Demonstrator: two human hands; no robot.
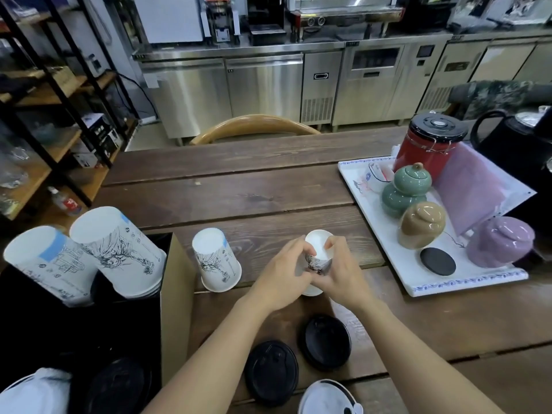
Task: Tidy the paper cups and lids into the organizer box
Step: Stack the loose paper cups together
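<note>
Both hands wrap one upside-down paper cup (319, 255) on the table (268, 180): left hand (282, 279), right hand (340, 274). Second upside-down cup (216, 259) stands just left. Two cup stacks (89, 258) tilt out of the organizer box (176, 282). Two black lids (298, 360) lie near the forearms. White tray (361, 198) with jars sits on the right.

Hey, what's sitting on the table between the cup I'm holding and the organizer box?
One upside-down paper cup stands there on the table, between the held cup and the box, close to the box's wall. The head view shows it.
</note>
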